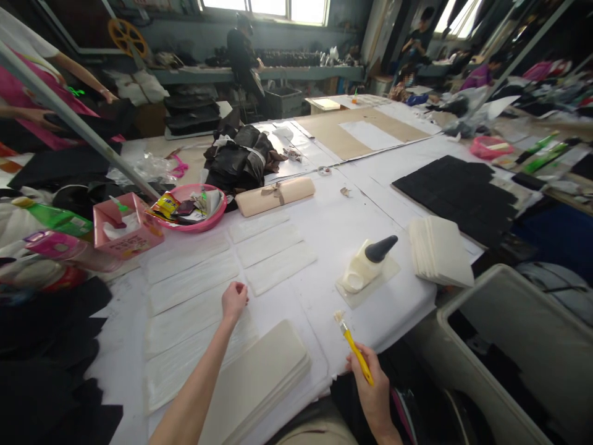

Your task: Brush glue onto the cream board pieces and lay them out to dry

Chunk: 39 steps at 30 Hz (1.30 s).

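My right hand (pixel 373 386) grips the yellow handle of a paintbrush (pixel 354 350), its pale bristles pointing up and away from me near the table's front edge. Over the inner end of the whitish, glossy strips (pixel 192 281) is my left hand (pixel 235 301). Its fingers are curled together, and what they hold, if anything, is hidden. Several strips lie flat in two columns. A stack of cream rectangular boards (pixel 271 371) sits beside my left forearm. Beyond the brush, a cream plastic bottle (pixel 365 266) with a black nozzle rests on a small clear sheet.
At the right are a stack of cream pieces (pixel 438 250), black sheets (pixel 456 191) and a grey bin (pixel 514 346). A pink basket (pixel 217 219), a pink box (pixel 125 228) and a beige roll (pixel 278 194) stand to the left. Other people work farther back.
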Tool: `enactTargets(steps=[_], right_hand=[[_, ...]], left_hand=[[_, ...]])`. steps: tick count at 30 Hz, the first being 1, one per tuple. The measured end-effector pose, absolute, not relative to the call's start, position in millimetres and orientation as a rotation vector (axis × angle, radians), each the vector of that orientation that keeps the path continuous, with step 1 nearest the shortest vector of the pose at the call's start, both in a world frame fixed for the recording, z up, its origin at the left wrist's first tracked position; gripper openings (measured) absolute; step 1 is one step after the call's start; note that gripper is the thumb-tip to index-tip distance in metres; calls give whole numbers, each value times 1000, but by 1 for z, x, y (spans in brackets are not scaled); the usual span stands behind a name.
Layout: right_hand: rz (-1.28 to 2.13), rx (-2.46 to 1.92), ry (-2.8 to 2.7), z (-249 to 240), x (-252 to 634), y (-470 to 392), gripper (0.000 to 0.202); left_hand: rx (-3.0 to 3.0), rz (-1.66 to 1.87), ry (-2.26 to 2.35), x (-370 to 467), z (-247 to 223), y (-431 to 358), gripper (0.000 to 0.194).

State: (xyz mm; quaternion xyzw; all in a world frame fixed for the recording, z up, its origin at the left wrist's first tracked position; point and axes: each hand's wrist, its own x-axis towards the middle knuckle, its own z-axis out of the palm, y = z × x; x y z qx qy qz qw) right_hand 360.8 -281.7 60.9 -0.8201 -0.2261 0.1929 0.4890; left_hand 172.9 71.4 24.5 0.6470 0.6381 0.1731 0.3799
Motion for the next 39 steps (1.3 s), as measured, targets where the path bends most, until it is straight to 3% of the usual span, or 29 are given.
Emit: enactTargets(steps=[6,12,17,28,39], right_hand=[[330,-2013,-486,86,416,-268,36],[238,-2091,-698,92,462,-242,35],[135,-2287,-1077,85,483,-219,33],[65,-2389,-1529,76,499,-213,32],[-8,-2354,-1498,88,471,-246,33]], left_hand=[[1677,304,1381,97,41,-12,38],[1518,163,1762,-7,31,-96,52],[1401,55,2041,-42,17,-132,59],[1255,24,1929,-47,1,-152,59],[1378,-38,1920,-41,27,-147,45]])
